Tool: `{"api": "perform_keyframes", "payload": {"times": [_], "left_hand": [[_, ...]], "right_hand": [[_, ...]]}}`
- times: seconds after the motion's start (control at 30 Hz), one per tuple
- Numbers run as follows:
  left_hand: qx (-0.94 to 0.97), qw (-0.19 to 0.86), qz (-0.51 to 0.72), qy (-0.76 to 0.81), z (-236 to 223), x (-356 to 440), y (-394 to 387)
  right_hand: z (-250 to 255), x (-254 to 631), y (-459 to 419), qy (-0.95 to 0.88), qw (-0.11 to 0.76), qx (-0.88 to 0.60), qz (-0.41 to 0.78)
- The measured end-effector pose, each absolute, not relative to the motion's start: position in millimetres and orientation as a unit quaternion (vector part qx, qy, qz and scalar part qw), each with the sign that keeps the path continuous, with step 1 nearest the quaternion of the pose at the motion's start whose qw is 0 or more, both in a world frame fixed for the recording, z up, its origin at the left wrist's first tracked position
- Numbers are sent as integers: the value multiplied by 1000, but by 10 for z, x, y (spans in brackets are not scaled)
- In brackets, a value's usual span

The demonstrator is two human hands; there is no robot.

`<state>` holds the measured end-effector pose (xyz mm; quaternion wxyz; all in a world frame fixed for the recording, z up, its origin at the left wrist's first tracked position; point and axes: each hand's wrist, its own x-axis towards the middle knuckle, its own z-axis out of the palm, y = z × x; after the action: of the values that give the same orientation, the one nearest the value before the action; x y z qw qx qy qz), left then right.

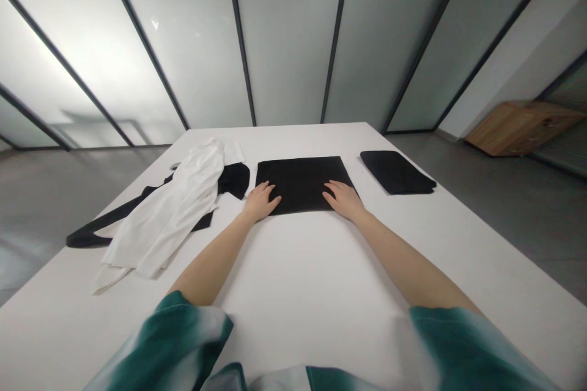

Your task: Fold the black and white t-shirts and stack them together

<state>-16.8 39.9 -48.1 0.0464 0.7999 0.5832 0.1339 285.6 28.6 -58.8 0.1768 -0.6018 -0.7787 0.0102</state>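
Note:
A black folded cloth point(303, 183), flat and roughly rectangular, lies at the middle of the white table point(316, 269). On its left edge rests my left hand point(261, 200), fingers spread and palm down. My right hand point(343, 198) lies the same way over the right part of the cloth, fingers stretched out. Both hands touch the cloth from above without gripping it. What kind of garment it is, if any, I cannot tell. The cloth's lower corners are partly hidden by my hands.
To the left, a crumpled white garment point(169, 204) lies over black clothing point(235, 179). A second black folded cloth point(397, 172) sits near the table's right edge. Frosted glass panels point(288, 36) stand behind the table. A wooden cabinet point(518, 128) is on the floor at right.

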Motion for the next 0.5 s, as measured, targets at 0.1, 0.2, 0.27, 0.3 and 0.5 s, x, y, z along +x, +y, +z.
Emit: {"api": "perform_keyframes", "payload": {"times": [0.1, 0.2, 0.27, 0.3, 0.5], "left_hand": [[799, 47, 136, 584, -479, -167, 397], [800, 47, 139, 582, -485, -168, 398], [800, 50, 144, 581, -494, -169, 400], [799, 51, 149, 581, -498, -169, 401], [761, 57, 214, 610, -482, -197, 412]], "right_hand": [[-592, 2856, 288, -779, 178, -601, 7], [-604, 2860, 293, -778, 180, -602, 5], [-615, 2864, 298, -778, 185, -601, 4], [-621, 2866, 301, -778, 188, -600, 4], [-602, 2877, 290, -767, 224, -601, 12]]}}
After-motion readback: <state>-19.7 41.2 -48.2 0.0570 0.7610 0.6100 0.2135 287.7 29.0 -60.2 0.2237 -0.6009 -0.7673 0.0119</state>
